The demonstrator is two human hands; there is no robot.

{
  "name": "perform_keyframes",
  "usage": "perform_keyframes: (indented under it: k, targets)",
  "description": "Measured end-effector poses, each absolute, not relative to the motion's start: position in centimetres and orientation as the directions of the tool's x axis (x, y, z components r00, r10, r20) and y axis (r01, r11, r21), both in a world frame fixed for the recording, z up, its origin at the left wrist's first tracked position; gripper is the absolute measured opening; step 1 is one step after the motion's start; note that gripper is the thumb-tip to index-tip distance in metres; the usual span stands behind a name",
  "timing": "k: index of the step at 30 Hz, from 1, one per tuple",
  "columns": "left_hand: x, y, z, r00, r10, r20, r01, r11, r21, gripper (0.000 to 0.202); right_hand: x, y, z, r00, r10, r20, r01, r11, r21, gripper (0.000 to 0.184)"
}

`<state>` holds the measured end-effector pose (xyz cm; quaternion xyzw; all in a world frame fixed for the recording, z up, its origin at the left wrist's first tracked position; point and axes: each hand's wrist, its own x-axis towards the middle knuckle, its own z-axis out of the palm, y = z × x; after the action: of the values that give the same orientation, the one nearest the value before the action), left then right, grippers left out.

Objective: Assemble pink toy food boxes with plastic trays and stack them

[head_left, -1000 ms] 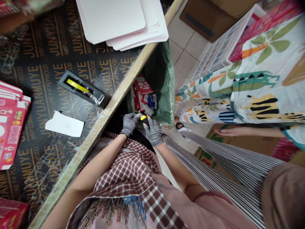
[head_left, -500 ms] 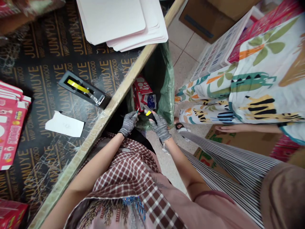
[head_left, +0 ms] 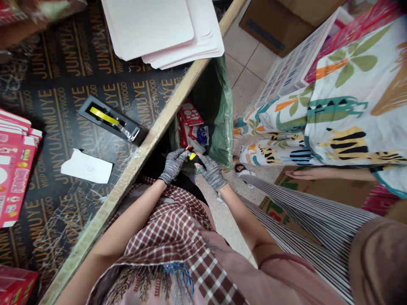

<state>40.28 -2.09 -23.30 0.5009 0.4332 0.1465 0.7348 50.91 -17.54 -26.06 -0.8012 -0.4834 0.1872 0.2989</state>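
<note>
Grey knit work gloves (head_left: 174, 163) cover both hands, which sit at near centre above the mouth of a green plastic bin liner (head_left: 219, 127). The right hand (head_left: 211, 172) is curled shut around a yellow-and-black box cutter (head_left: 192, 156), the item I take as the focus of this inspection; it lies between the hands. The left hand (head_left: 173, 166) is narrowed to a pinch against the cutter's far end, and I cannot tell whether it grips the tool or some small item there. For safe handling, I judge that the blade should point away from the left fingers and that any movement should stay short, as the hands are working very close together.

Red-and-white carton scraps (head_left: 190, 120) lie in the liner just beyond the hands. To the left, past a wooden table edge (head_left: 140, 159), a black printed plywood board (head_left: 54, 80) carries a tape dispenser (head_left: 111, 120), a white paper slip (head_left: 87, 166) and red printed cartons (head_left: 15, 169). White card sheets (head_left: 162, 29) lie at the far side. A co-worker's hand (head_left: 305, 173) shows at right, well apart. Fingers hide the blade, and the liner's depth cannot be made out.
</note>
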Motion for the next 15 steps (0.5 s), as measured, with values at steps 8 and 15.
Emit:
perform_keyframes:
  k: [8, 15]
  targets:
    - [40.3, -2.0, -24.2, 0.515, 0.700, -0.494, 0.269, 0.415, 0.869, 0.027, 49.8, -17.3, -25.9, 0.496, 0.867, -0.040, 0.679, -0.417, -0.604, 0.051]
    - [40.4, -2.0, -24.3, 0.482, 0.724, -0.494, 0.314, 0.384, 0.868, 0.032, 48.8, -17.3, -26.0, 0.562, 0.827, -0.006, 0.694, -0.476, -0.540, 0.053]
